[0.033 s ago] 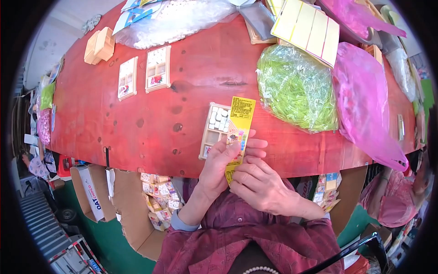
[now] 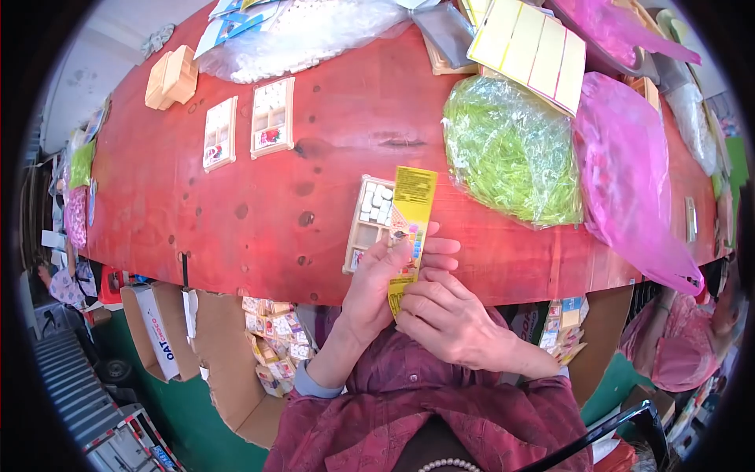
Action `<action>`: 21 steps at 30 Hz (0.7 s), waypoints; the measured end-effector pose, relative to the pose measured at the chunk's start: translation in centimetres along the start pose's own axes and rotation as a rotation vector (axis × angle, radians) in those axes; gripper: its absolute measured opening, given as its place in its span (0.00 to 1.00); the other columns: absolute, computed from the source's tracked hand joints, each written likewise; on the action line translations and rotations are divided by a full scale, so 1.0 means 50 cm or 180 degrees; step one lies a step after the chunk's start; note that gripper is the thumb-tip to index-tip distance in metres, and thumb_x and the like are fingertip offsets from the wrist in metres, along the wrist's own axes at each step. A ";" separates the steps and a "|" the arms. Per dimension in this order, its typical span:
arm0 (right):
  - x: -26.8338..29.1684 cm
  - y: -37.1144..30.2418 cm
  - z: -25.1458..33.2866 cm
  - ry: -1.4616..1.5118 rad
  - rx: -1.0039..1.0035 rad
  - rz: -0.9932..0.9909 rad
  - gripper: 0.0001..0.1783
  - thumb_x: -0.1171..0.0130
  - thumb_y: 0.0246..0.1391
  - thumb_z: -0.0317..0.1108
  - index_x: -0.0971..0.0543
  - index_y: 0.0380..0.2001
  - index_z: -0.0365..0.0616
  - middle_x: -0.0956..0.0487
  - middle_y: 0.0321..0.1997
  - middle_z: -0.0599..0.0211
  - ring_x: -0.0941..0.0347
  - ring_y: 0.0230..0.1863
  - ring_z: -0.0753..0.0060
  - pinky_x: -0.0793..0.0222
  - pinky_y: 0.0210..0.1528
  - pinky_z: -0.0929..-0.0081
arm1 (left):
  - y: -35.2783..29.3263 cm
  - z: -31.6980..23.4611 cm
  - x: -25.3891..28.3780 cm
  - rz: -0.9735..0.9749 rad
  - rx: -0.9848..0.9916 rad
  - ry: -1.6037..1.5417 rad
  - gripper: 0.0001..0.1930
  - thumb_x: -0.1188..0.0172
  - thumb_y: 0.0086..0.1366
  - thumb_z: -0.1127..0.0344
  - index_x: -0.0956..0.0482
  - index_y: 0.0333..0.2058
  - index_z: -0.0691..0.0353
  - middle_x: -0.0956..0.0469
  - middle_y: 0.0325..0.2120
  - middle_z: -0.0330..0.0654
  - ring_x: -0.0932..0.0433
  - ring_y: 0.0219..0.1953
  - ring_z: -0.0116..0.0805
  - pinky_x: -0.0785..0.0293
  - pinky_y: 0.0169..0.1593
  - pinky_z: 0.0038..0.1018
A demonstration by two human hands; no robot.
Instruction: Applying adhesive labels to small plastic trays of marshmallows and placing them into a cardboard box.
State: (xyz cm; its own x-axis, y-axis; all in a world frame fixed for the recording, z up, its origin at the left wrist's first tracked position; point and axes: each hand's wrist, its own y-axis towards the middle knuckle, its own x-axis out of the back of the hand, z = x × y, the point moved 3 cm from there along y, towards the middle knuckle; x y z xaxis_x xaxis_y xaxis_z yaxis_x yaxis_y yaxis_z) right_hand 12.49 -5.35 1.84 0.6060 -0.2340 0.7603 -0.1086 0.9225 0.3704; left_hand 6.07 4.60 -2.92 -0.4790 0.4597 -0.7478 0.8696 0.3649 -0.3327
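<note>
Upright between my hands stands a narrow yellow printed card point(image 2: 415, 189). My left hand point(image 2: 376, 277) grips it midway, thumb in front and fingers behind. Curled at the card's lower end is my right hand point(image 2: 450, 324), its fingers closed on it, though the fingertips are partly hidden. Behind the card, on the red table point(image 2: 259, 228), lies a cream plastic tray point(image 2: 366, 234). White blocks fill its far part, a compartment nearer me holds none, and a small picture piece sits at its near end. The card and my left hand cover part of the tray.
Two similar trays point(image 2: 273, 118) lie farther left, with stacked light-wood boxes point(image 2: 171, 79) beyond. A bag of white pieces point(image 2: 307, 43), a bag of green strips point(image 2: 511, 149), yellow sheets point(image 2: 531, 51) and a pink bag point(image 2: 625, 173) line the back and right. Cardboard boxes point(image 2: 224, 354) flank me below.
The yellow card's top has shifted slightly to the left. Both hands keep nearly the same place, and the trays have not moved.
</note>
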 end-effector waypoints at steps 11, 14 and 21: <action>0.132 0.020 -0.061 -0.0190 -0.0854 -0.1416 0.26 0.34 0.36 0.32 0.28 0.41 0.36 0.24 0.36 0.61 0.29 0.40 0.56 0.34 0.45 0.62 | -0.009 0.009 -0.016 -0.0074 0.0147 0.0035 0.21 0.58 0.68 0.59 0.38 0.52 0.71 0.27 0.42 0.56 0.25 0.44 0.43 0.29 0.49 0.35; 0.139 0.055 -0.090 -0.0304 -0.1235 -0.1487 0.18 0.37 0.36 0.26 0.26 0.36 0.36 0.24 0.32 0.63 0.30 0.37 0.60 0.35 0.40 0.68 | -0.022 0.038 -0.020 0.0501 0.0453 0.0505 0.21 0.58 0.68 0.59 0.38 0.52 0.71 0.27 0.43 0.54 0.26 0.47 0.40 0.32 0.51 0.31; 0.126 -0.012 -0.117 0.1363 -0.1844 -0.1208 0.07 0.40 0.35 0.19 0.24 0.23 0.35 0.27 0.23 0.66 0.33 0.31 0.73 0.38 0.36 0.76 | -0.045 0.055 -0.022 0.0491 0.0477 0.0584 0.17 0.50 0.63 0.71 0.37 0.50 0.69 0.28 0.44 0.46 0.28 0.48 0.31 0.34 0.51 0.25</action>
State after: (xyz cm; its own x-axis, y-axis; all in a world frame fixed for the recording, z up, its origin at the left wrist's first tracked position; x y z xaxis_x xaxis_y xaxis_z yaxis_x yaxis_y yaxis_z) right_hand 20.97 -5.59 3.30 0.7811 -0.5331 0.3251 0.5185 0.8439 0.1378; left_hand 4.99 1.07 -2.92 -0.3414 0.6445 -0.6842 0.9354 0.1617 -0.3145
